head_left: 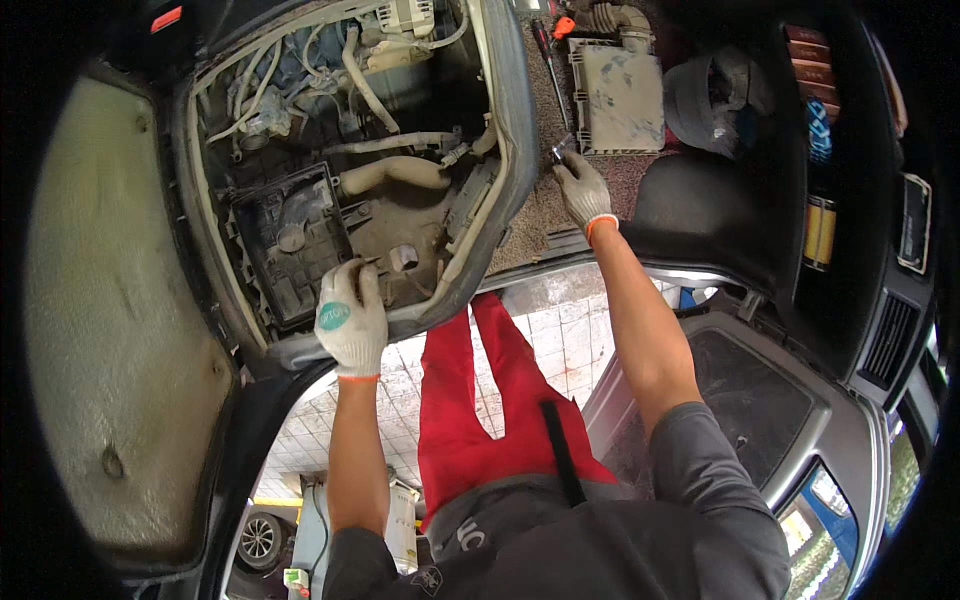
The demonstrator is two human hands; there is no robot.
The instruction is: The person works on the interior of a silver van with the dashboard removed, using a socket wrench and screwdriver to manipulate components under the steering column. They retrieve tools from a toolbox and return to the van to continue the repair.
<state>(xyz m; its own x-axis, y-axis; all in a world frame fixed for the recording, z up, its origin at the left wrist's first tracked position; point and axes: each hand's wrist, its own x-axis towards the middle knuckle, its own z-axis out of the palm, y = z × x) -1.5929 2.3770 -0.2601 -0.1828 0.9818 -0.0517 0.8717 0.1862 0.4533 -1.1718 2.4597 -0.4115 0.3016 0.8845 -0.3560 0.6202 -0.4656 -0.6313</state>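
Note:
My left hand (348, 318), in a white knit glove, is at the front right corner of the open black airbox (275, 265) inside the engine opening, fingers bent together; what they grip is unclear. My right hand (583, 192), also gloved, pinches a small chrome tool (559, 147), apparently a socket piece, over the carpeted floor right of the opening. Just beyond that hand lie a long screwdriver (549, 62), an orange object (564, 26) and a dusty beige box cover (620, 95) with a hose attached. Pale hoses (395, 175) cross the engine bay.
A raised padded panel (120, 310) fills the left. The opening's rubber rim (515, 140) borders the bay. At right are a grey crumpled item (700, 100), a black door pocket (815, 200) with small goods and an open door (730, 400). Below lie tiled floor (570, 340) and a wheel (262, 540).

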